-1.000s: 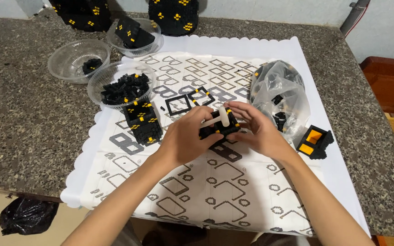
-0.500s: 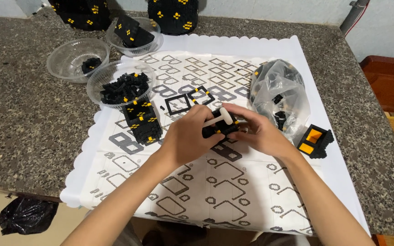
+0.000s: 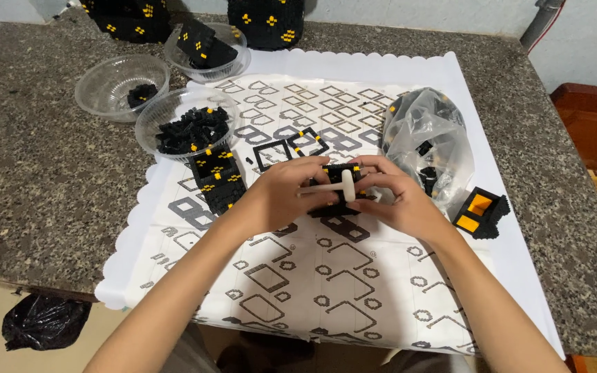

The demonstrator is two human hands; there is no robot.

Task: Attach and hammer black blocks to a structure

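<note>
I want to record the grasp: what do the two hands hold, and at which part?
Both hands, left hand and right hand, grip a black-and-yellow brick assembly by its sides; a white T-shaped tool lies against it between the fingers.

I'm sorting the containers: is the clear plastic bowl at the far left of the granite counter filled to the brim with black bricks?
No: the clear plastic bowl holds only a small clump of black bricks, the rest bare.

Speckled granite counter (image 3: 29, 179), pale wall (image 3: 589, 34)

Clear plastic bag (image 3: 428, 141), right of hands
</note>
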